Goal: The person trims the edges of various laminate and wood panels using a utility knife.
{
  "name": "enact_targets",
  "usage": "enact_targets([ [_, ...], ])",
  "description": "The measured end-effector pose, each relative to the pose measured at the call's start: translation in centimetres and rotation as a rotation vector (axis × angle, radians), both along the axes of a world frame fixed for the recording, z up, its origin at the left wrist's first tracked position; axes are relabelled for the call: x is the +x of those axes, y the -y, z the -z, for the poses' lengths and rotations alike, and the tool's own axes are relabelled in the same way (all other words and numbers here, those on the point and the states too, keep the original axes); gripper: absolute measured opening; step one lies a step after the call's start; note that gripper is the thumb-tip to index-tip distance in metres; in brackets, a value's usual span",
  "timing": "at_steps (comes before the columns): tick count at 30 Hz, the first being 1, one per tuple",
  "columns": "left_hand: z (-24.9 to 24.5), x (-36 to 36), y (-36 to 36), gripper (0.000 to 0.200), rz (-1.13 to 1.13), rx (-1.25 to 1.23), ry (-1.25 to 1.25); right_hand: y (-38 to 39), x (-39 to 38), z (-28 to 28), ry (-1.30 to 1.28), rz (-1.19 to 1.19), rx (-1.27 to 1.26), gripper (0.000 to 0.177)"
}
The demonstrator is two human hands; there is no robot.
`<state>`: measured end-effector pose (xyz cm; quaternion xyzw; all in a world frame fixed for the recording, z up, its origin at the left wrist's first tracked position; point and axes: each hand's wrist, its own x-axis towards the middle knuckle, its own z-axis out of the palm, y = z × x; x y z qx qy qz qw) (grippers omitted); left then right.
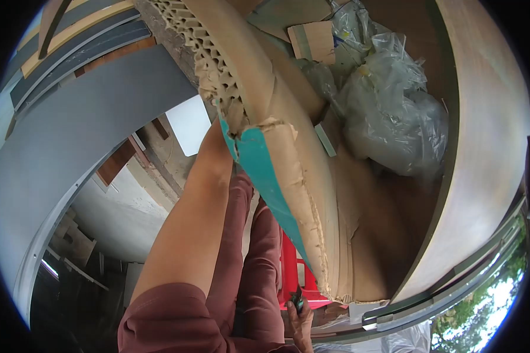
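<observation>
My left arm reaches up from a maroon sleeve to a large thick cardboard piece [288,135]. The left hand is hidden behind the cardboard's torn edge, so its fingers do not show. A honeycomb core shows along that edge, and part of its outer face is teal. Low in the view, my right hand [301,323] is closed around a small dark tool [297,300], whose exact kind I cannot make out. It is beside a red plastic stool [290,267], below the cardboard's lower corner.
Crumpled clear plastic bags [388,100] and cardboard scraps [312,42] lie inside a curved-looking wooden panel [483,147] on the right. At left stands a grey panel [100,112], with stacked boards [82,56] beyond it. A white sheet [188,125] is near my left forearm.
</observation>
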<state>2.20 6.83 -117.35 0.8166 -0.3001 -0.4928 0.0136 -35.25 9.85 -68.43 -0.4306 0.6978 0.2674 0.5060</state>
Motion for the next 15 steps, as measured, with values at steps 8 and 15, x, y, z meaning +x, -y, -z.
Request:
enact_targets([
  [8, -0.4, 1.2, 0.3, 0.047, 0.016, 0.016, -0.219, -0.9, -0.6, 0.4, -0.007, 0.004, -0.021, 0.032],
  [15, -10.2, 0.5, -2.7, 0.052, 0.091, -0.081, 0.134, -1.6, 0.6, -2.2, 0.151, 0.065, -0.063, 0.034],
])
